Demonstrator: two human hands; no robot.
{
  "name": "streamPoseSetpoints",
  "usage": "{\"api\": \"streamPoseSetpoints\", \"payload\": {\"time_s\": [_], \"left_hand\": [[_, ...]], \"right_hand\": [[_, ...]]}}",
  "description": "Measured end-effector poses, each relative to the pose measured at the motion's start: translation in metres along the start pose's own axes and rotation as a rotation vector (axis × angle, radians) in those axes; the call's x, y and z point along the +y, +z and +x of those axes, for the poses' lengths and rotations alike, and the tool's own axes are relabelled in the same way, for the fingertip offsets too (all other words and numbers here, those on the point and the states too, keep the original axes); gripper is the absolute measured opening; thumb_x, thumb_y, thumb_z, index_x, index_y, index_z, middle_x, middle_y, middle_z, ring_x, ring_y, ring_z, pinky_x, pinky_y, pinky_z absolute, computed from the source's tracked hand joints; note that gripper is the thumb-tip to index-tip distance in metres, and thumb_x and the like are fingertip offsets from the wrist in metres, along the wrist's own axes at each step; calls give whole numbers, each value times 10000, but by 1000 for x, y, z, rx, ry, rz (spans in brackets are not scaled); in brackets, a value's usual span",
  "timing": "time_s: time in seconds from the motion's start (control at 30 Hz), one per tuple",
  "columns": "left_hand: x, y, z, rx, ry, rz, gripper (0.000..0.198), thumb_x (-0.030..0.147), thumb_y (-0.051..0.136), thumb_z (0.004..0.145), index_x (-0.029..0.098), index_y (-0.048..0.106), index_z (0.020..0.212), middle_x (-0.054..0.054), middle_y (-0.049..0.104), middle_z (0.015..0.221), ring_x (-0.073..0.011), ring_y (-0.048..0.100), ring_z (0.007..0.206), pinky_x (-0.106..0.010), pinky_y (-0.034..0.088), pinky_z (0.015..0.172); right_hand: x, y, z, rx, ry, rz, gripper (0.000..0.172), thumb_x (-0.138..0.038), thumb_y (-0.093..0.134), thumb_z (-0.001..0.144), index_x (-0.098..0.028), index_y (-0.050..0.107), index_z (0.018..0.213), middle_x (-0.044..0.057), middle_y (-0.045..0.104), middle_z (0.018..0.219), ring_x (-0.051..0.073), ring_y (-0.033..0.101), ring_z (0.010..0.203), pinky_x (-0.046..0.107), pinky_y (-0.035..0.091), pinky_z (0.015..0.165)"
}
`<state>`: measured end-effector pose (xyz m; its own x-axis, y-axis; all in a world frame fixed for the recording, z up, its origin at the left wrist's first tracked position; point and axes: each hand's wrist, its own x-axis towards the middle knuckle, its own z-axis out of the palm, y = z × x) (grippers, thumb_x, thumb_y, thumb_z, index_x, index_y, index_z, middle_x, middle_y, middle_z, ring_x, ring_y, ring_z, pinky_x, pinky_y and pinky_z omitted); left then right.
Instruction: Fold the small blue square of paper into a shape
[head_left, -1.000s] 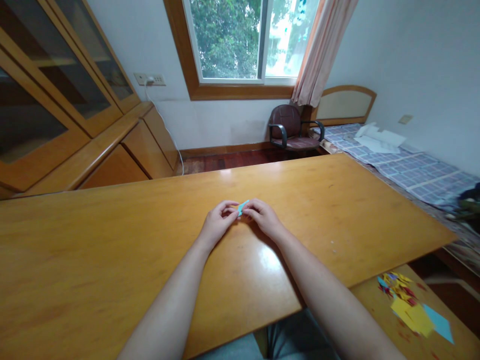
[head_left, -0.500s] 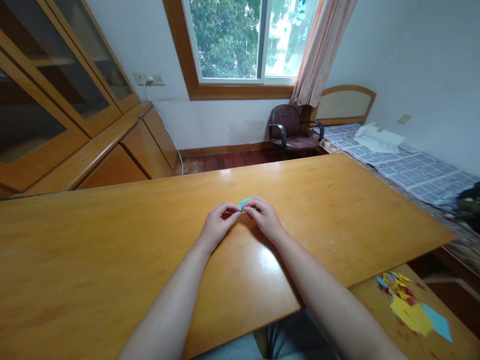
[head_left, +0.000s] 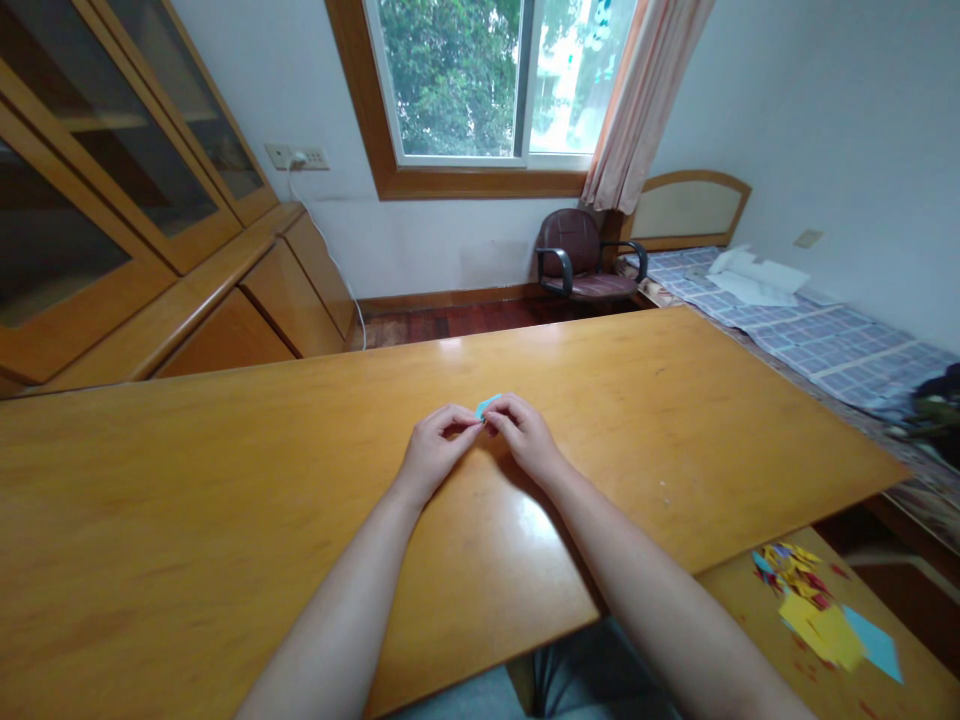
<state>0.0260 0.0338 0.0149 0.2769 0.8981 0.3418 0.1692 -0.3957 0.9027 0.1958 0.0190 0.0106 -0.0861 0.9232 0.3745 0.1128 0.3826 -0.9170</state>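
Observation:
A small piece of light blue paper (head_left: pixel 487 405) is pinched between my two hands, just above the wooden table (head_left: pixel 225 480). My left hand (head_left: pixel 444 440) grips its near left edge with thumb and forefinger. On the other side, my right hand (head_left: pixel 523 428) closes its thumb and fingers on the paper, so most of it is hidden. The fingertips of both hands almost meet. Whether the paper is folded or rolled there is too small to make out.
Lower right, a smaller surface (head_left: pixel 739 605) bears a heap of yellow, red and blue paper scraps (head_left: pixel 799 572), yellow sheets (head_left: pixel 821 630) and a blue sheet (head_left: pixel 874 645). Beyond the table stand an armchair (head_left: pixel 574 255) and a bed (head_left: pixel 810 325); a cabinet (head_left: pixel 217 290) is left.
Both hands stay in nearly the same place on the blue paper. The fingertips and the paper shift only very slightly.

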Motion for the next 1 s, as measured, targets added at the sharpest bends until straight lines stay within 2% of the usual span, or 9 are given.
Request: {"api": "streamPoseSetpoints", "payload": {"time_s": [0.13, 0.37, 0.6, 0.7, 0.8, 1.0], "left_hand": [[0, 0, -1, 3, -4, 12, 152, 335, 665, 806, 186, 693, 791, -46, 704, 831, -178, 646, 804, -291, 498, 793], [0, 1, -1, 41, -90, 31, 168, 353, 676, 789, 186, 678, 813, -29, 704, 801, -172, 646, 755, -283, 505, 745], [-8, 4, 0, 39, -173, -232, 264, 367, 720, 748, 180, 606, 895, -30, 688, 845, -174, 672, 796, -309, 531, 783], [-9, 3, 2, -3, -234, -321, 290, 397, 702, 761, 169, 591, 901, -32, 693, 822, -173, 677, 759, -316, 536, 761], [-8, 2, 3, -40, -270, -363, 308, 398, 711, 753, 165, 589, 913, -23, 692, 774, -169, 675, 722, -309, 535, 737], [-7, 2, 2, -29, -259, -363, 312, 362, 730, 743, 170, 579, 937, 5, 678, 712, -159, 672, 702, -289, 525, 736]], "right_hand": [[-2, 1, -1, 9, 27, 23, 118, -273, 537, 893, -195, 603, 833, 7, 582, 769, 133, 573, 703, 262, 481, 686], [-1, 3, 0, 33, 35, 7, 130, -304, 547, 896, -197, 615, 868, 12, 612, 793, 130, 586, 703, 262, 486, 688], [2, 3, -1, 47, 31, 10, 104, -281, 554, 888, -204, 621, 911, 15, 638, 825, 128, 595, 694, 256, 489, 673], [4, 3, -1, 47, 34, 12, 105, -274, 556, 883, -202, 623, 919, 15, 637, 836, 126, 594, 697, 255, 488, 677], [6, 2, -2, 30, 44, 1, 111, -279, 559, 880, -201, 625, 925, 16, 638, 835, 129, 592, 709, 255, 487, 685], [5, 2, -3, 17, 59, 2, 104, -268, 559, 876, -198, 623, 919, 16, 639, 828, 133, 590, 718, 257, 484, 693]]}}
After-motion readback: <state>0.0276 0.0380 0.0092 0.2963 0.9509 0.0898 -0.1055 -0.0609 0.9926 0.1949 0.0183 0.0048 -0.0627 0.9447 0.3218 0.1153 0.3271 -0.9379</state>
